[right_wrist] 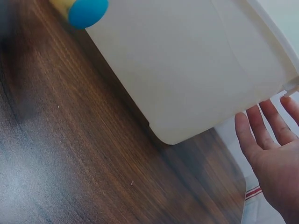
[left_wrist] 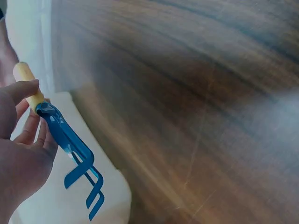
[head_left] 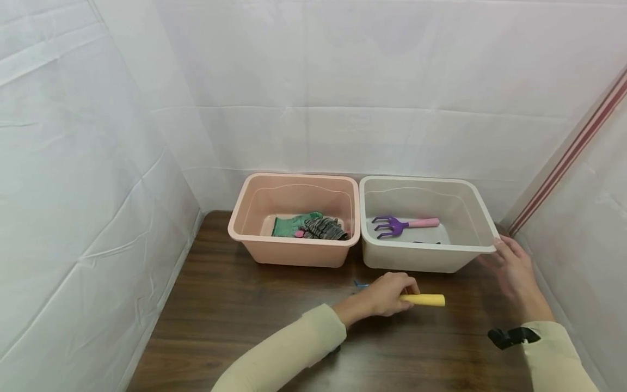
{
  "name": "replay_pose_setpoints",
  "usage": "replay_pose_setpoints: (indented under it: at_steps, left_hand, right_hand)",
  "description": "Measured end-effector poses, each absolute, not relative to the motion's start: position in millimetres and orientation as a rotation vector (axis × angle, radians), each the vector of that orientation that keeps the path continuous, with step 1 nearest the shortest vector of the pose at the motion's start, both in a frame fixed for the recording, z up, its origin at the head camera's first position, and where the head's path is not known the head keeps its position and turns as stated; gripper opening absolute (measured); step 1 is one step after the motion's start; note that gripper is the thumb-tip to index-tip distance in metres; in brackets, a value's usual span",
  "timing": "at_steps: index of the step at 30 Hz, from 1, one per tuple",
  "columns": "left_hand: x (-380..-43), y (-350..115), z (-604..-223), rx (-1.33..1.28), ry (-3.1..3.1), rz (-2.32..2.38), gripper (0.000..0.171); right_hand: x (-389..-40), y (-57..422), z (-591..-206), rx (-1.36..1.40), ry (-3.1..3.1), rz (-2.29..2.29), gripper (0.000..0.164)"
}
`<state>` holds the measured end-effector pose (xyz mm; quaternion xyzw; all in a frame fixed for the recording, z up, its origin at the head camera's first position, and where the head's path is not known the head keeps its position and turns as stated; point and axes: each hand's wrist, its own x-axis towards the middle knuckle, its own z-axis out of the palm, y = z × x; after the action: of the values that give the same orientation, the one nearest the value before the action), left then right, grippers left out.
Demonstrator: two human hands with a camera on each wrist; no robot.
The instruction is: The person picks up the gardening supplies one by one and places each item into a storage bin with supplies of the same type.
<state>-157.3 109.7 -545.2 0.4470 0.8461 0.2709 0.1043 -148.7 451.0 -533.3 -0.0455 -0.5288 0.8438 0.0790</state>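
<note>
My left hand (head_left: 389, 294) holds a small hand cultivator by its yellow handle (head_left: 430, 300), low over the table in front of the bins. The cultivator's blue head (left_wrist: 70, 140) with its bent tines shows fully in the left wrist view. A blue cap (right_wrist: 88, 11) on the handle's end enters the right wrist view. My right hand (head_left: 514, 267) grips the rim of the white bin (head_left: 416, 257) at its front right corner; its fingers (right_wrist: 275, 126) reach up below the rim. Inside that bin lies a purple cultivator (head_left: 394, 225) with a pink handle.
Left of the white bin, almost touching it, stands a pink bin (head_left: 294, 251) holding a green glove (head_left: 289, 225) and a dark striped glove (head_left: 325, 228). Another dark item, mostly hidden, lies in the white bin. White sheeting (head_left: 313, 81) surrounds the brown wooden table (head_left: 220, 305).
</note>
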Motion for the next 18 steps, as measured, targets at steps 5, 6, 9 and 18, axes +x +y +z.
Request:
replay_pose_setpoints:
  at_steps: [5,6,9,18]
  left_hand:
    - [-163,111,-530,1.346,2.490,0.773,0.021]
    - [-164,111,-527,1.356,2.491,0.767,0.021]
    - [-167,110,-517,1.388,2.494,0.755,0.021]
    - [-168,109,-491,1.433,2.480,0.746,0.022]
  right_hand:
    - [-148,450,-533,-0.133,-1.585,2.518,0.019]
    - [-148,450,-533,-0.131,-1.586,2.517,0.019]
    - [-149,451,-535,-0.122,-1.586,2.518,0.019]
    - [-148,450,-535,-0.172,-1.682,2.446,0.024]
